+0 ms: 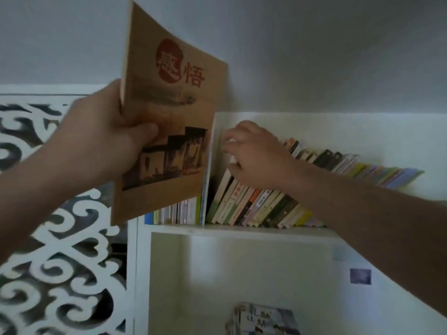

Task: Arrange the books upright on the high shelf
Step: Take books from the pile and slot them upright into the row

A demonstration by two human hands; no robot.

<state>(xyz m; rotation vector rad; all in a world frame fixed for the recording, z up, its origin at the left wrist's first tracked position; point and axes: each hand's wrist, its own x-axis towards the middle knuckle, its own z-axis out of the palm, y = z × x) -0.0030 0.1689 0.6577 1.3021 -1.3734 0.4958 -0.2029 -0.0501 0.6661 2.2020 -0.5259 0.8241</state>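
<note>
Head view, looking up at the high shelf (242, 228). We see the left hand (101, 139) clamped on a brown paperback (169, 117), thumb pressed across the front cover and fingers hidden behind it; the book is raised in front of the shelf, not yet on it, its lower edge overlapping a short run of upright books (179, 211) at the shelf's left end. We judge it is held aloft to keep it ready while a slot is prepared. Its long axis runs nearly vertical, tipped slightly so the top leans left; the cover faces us, the spine sits on the left under the palm, and the title characters read the right way up. The right hand (254, 153) reaches into the compartment right of a thin white divider (209, 165), its fingers curled over the top edge of the leftmost of the leaning books (278, 204); whether it truly pinches that book or merely hooks it, we cannot tell. This long row slants with tops tilted to the right, so its long axes lie well off vertical; we take the hand's placement as a bid to pull the row upright. Below, in the lower compartment, a stack of magazines (263, 320) lies flat. At left stands a white carved screen (60, 262).
</note>
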